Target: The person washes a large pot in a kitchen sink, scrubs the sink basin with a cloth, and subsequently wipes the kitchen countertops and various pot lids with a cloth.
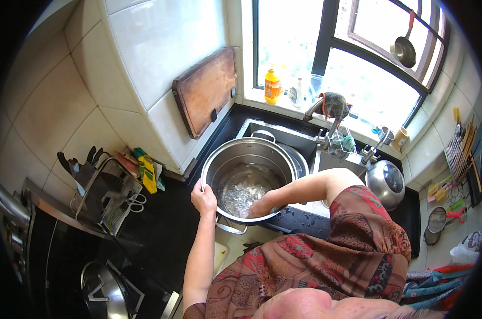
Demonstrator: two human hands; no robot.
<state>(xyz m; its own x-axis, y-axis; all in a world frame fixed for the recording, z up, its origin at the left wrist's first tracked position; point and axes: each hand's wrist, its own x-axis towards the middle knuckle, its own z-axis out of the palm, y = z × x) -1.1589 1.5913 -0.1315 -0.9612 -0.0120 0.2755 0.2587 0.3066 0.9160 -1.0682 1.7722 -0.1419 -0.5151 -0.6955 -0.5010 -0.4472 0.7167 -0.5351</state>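
A large two-handled stainless steel pot point(249, 149) stands over the left sink basin point(295, 141), tilted towards me. Shallow water point(241, 179) appears to lie on its bottom, with bright reflections. My left hand point(205, 201) grips the pot's near-left rim, thumb on top. My right hand point(261, 205) reaches down inside the pot at the near wall. A small pale thing point(245, 213) shows at its fingertips; whether the hand holds it I cannot tell. The pot's near loop handle point(231, 228) juts out below the rim.
Behind the sink rises a faucet point(314, 109) with a dark cloth point(335, 105) draped over it. A steel lidded pot point(384, 185) stands right. A cutting board point(205, 91) leans on the left wall. A knife rack point(105, 187) and scissors point(136, 203) sit on the black counter point(161, 227).
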